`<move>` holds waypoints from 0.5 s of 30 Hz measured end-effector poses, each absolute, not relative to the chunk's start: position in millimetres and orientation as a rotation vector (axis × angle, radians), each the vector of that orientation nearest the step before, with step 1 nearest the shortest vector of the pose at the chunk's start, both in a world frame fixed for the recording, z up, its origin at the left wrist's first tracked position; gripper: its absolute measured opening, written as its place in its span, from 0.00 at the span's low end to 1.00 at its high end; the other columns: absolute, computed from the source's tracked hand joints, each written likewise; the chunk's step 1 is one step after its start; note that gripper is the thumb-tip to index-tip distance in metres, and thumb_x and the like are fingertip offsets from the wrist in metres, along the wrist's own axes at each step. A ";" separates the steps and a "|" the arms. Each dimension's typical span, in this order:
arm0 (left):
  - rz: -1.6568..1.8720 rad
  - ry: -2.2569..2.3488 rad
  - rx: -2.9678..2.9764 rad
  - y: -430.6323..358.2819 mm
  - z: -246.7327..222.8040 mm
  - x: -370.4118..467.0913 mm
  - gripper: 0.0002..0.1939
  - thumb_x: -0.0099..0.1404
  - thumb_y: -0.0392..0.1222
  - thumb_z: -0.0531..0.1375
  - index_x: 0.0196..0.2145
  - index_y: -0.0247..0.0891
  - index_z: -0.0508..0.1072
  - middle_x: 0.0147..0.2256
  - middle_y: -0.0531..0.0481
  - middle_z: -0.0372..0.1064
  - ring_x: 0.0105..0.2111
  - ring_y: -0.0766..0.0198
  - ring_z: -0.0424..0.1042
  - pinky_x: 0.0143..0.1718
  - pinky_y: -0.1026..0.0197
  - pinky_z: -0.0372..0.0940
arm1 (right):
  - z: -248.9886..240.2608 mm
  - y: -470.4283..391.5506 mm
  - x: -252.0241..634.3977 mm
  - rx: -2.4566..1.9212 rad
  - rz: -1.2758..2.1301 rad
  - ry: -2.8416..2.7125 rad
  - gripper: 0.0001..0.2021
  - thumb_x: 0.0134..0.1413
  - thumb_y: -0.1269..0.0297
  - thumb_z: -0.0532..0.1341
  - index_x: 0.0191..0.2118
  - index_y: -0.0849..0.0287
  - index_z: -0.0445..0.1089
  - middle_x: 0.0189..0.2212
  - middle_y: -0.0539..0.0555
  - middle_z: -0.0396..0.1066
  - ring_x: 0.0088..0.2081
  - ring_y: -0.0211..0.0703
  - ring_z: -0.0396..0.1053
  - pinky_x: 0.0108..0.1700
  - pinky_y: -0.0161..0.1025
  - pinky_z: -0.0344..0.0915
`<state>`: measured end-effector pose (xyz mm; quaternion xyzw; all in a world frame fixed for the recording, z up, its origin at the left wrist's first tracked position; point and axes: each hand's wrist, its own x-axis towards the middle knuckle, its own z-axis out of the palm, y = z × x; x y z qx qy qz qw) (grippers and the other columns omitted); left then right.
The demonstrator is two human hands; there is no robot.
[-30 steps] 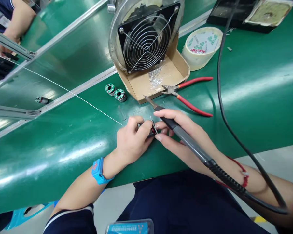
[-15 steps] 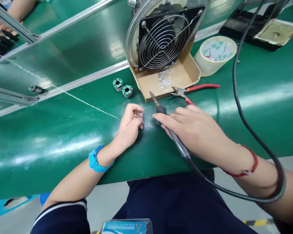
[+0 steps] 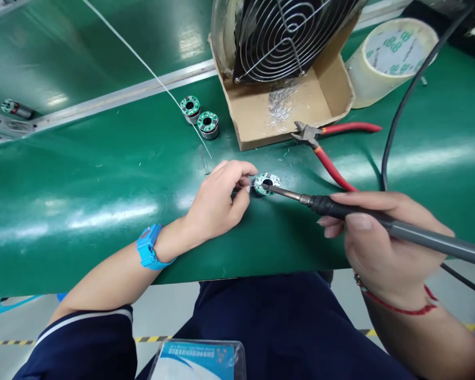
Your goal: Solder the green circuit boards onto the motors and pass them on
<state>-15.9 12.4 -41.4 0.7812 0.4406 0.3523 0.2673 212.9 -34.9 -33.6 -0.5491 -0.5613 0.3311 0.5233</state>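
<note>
My left hand (image 3: 221, 198) pinches a thin solder wire (image 3: 250, 186) whose end reaches the left side of a round green circuit board part (image 3: 266, 183) on the green table. My right hand (image 3: 388, 232) is closed around a soldering iron (image 3: 340, 207). The iron's tip points left and lies over the board, near its dark centre hole. Two similar round parts stand behind, one (image 3: 190, 106) touching or nearly touching the other (image 3: 208, 124). Red-handled cutters (image 3: 311, 134) lie open beyond the board, their jaws near the cardboard tray.
A cardboard tray (image 3: 257, 129) with metal clippings sits under a fan with a wire guard (image 3: 291, 42). A tape roll (image 3: 391, 58) stands right of it. Another cylindrical part (image 3: 18, 109) lies far left. The black cable (image 3: 396, 111) hangs at the right.
My right hand has moved right and turned the iron so its tip is over the board, which is now uncovered. My left hand has brought the wire to it. The view has shifted closer.
</note>
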 end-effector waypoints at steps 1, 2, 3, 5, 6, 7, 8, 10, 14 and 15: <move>0.946 1.189 2.110 12.3 -41.9 -15.7 0.13 0.62 0.26 0.54 0.42 0.37 0.66 0.32 0.53 0.69 0.33 0.66 0.68 0.36 0.61 0.64 | -33.6 -34.8 212.6 -1.316 0.799 -1.338 0.11 0.51 0.71 0.67 0.40 0.50 0.81 0.25 0.52 0.76 0.20 0.41 0.73 0.18 0.37 0.66; 0.944 1.187 2.112 12.2 -42.2 -15.6 0.13 0.62 0.25 0.54 0.42 0.38 0.66 0.32 0.53 0.69 0.33 0.66 0.68 0.36 0.61 0.64 | -33.5 -34.3 212.5 -1.317 0.799 -1.335 0.11 0.51 0.71 0.67 0.40 0.50 0.81 0.25 0.51 0.76 0.20 0.40 0.73 0.18 0.36 0.66; 0.939 1.186 2.116 12.1 -42.4 -15.6 0.14 0.61 0.25 0.54 0.43 0.38 0.66 0.32 0.53 0.69 0.33 0.66 0.68 0.36 0.61 0.64 | -33.6 -33.8 212.6 -1.316 0.796 -1.336 0.11 0.51 0.72 0.67 0.40 0.51 0.81 0.25 0.51 0.76 0.20 0.39 0.73 0.18 0.35 0.67; 0.933 1.184 2.129 11.8 -42.3 -15.6 0.14 0.61 0.25 0.54 0.44 0.37 0.65 0.32 0.53 0.68 0.33 0.66 0.68 0.35 0.61 0.65 | -34.2 -32.7 213.4 -1.305 0.789 -1.347 0.11 0.51 0.72 0.67 0.39 0.52 0.81 0.24 0.51 0.76 0.21 0.39 0.73 0.19 0.33 0.67; 0.927 1.185 2.143 11.6 -42.2 -15.6 0.14 0.62 0.26 0.54 0.44 0.38 0.65 0.32 0.53 0.68 0.33 0.66 0.68 0.35 0.61 0.65 | -34.7 -32.4 214.0 -1.295 0.789 -1.353 0.11 0.51 0.73 0.67 0.40 0.52 0.81 0.24 0.51 0.76 0.21 0.39 0.73 0.19 0.33 0.68; 0.919 1.189 2.161 11.3 -42.0 -15.6 0.14 0.62 0.26 0.54 0.44 0.38 0.65 0.33 0.53 0.68 0.33 0.66 0.69 0.36 0.61 0.65 | -35.2 -32.2 214.5 -1.291 0.791 -1.358 0.11 0.51 0.72 0.67 0.40 0.52 0.81 0.23 0.51 0.76 0.21 0.39 0.74 0.18 0.33 0.68; 0.913 1.192 2.184 11.0 -42.0 -15.4 0.14 0.63 0.26 0.54 0.45 0.38 0.65 0.33 0.53 0.68 0.33 0.66 0.69 0.36 0.61 0.66 | -35.7 -32.2 215.1 -1.285 0.789 -1.361 0.10 0.52 0.72 0.67 0.40 0.52 0.81 0.23 0.50 0.76 0.21 0.38 0.74 0.18 0.33 0.68; 0.904 1.192 2.252 9.8 -42.4 -14.8 0.14 0.65 0.27 0.54 0.46 0.38 0.64 0.35 0.53 0.69 0.34 0.67 0.70 0.36 0.62 0.66 | -36.0 -32.5 215.9 -1.288 0.774 -1.361 0.09 0.53 0.69 0.67 0.41 0.51 0.80 0.24 0.48 0.76 0.21 0.37 0.74 0.18 0.32 0.68; 0.871 1.186 2.461 7.0 -45.0 -12.3 0.11 0.69 0.28 0.52 0.46 0.38 0.64 0.34 0.53 0.69 0.34 0.67 0.70 0.34 0.63 0.65 | -34.5 -33.1 216.5 -1.305 0.752 -1.379 0.08 0.54 0.67 0.67 0.41 0.50 0.80 0.25 0.46 0.76 0.23 0.35 0.75 0.19 0.31 0.68; 0.852 1.195 2.495 6.6 -45.6 -11.8 0.10 0.69 0.28 0.52 0.45 0.38 0.65 0.33 0.53 0.68 0.33 0.67 0.69 0.33 0.63 0.64 | -34.0 -33.0 216.5 -1.316 0.752 -1.387 0.08 0.54 0.67 0.67 0.41 0.50 0.80 0.25 0.45 0.76 0.24 0.34 0.76 0.19 0.30 0.68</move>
